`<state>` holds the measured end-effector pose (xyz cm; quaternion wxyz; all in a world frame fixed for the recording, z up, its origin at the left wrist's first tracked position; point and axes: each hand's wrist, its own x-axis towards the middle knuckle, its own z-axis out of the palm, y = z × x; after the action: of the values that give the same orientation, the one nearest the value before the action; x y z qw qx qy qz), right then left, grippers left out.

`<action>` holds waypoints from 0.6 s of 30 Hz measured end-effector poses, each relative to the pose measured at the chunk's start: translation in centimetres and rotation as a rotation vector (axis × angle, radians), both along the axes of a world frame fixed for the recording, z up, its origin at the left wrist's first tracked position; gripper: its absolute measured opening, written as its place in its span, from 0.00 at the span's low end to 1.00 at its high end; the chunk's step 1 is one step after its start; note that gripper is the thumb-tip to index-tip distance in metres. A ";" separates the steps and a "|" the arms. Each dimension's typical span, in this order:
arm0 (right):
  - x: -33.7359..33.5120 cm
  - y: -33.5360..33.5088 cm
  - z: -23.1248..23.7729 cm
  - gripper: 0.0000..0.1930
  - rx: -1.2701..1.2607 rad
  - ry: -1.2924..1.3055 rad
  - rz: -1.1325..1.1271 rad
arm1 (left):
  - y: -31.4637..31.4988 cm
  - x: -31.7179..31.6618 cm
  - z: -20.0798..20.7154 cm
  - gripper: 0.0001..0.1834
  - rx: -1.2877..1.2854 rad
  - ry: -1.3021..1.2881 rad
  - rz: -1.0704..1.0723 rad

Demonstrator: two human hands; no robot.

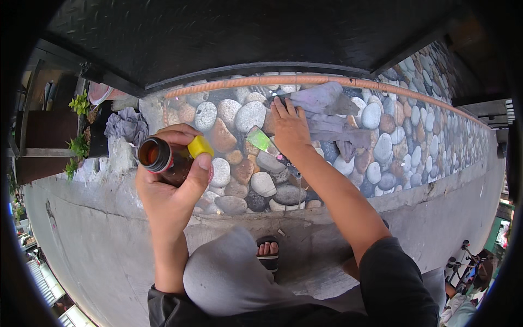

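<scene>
My left hand (168, 182) is closed around a dark brown bottle (180, 166) with its mouth uncovered and tilted toward me. A yellow cap (200, 146) is pinched by the same hand, between thumb and fingers. Farther off, my right hand (291, 126) lies palm down with its fingers stretched out, at the left end of a crumpled grey-purple cloth (335, 120). What is under the palm is hidden. Beside my right wrist a flat scraper-like tool (262, 140) with a smeared green end rests on the pebble-patterned surface (234, 204).
An orange ribbed bar (239, 83) runs along the far side of the pebbled ledge, below a large black metal panel (239, 38). Another grey crumpled cloth (127, 124) sits at the left, near green plants (79, 146). Grey concrete (98, 234) lies in front, around my sandalled foot (267, 252).
</scene>
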<state>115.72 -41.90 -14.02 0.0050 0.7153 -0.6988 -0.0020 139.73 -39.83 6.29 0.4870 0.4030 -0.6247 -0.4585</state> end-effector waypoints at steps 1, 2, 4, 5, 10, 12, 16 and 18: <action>0.8 -1.2 0.3 0.30 -0.011 -0.004 -0.004 | 0.5 0.5 0.8 0.18 0.021 -0.003 -0.009; 1.1 -2.6 0.4 0.30 -0.009 -0.021 -0.018 | 0.8 1.0 1.0 0.18 0.037 0.014 -0.012; 1.9 -3.2 0.8 0.29 0.042 -0.010 -0.039 | 1.3 1.9 1.5 0.18 0.001 0.034 0.043; 2.1 -3.2 0.8 0.29 0.071 -0.004 -0.049 | 1.3 2.6 1.6 0.18 -0.014 0.044 0.071; 1.1 1.0 -0.4 0.29 -0.020 -0.013 0.036 | 1.2 4.8 2.1 0.15 -0.084 0.027 0.309; 0.4 -0.4 0.5 0.29 0.004 -0.024 0.000 | 1.4 4.8 2.1 0.14 -0.056 0.073 0.329; 4.7 -3.6 0.7 0.29 0.024 -0.034 -0.043 | 1.5 5.6 2.7 0.14 -0.097 0.154 0.338; 8.1 -2.5 0.5 0.29 0.084 -0.071 0.123 | 1.6 5.5 3.0 0.14 -0.092 0.193 0.347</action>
<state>123.78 -44.45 -13.49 -0.0494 0.7560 -0.6526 -0.0057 145.24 -38.23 9.30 0.6343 0.4362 -0.5165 -0.3750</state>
